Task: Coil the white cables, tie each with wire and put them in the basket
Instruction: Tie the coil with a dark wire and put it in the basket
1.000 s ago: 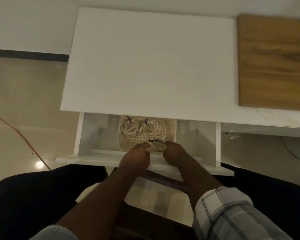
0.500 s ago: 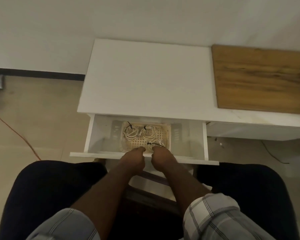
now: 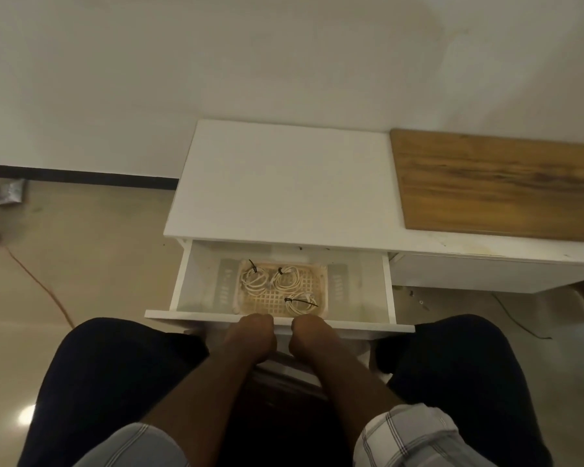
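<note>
Left hand (image 3: 252,337) and right hand (image 3: 309,338) are seen at the front edge of the open drawer (image 3: 196,281), fingers curled over its front panel. Inside, the basket (image 3: 321,281) is set mid-drawer, holding three tied white cables (image 3: 285,279). Beyond, the white desk (image 3: 284,183) is shown against the wall

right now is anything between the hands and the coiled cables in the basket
Only the drawer front does. Both the left hand and the right hand sit at that front edge, while the three tied coils lie in the basket just beyond it, uncovered from above.
</note>
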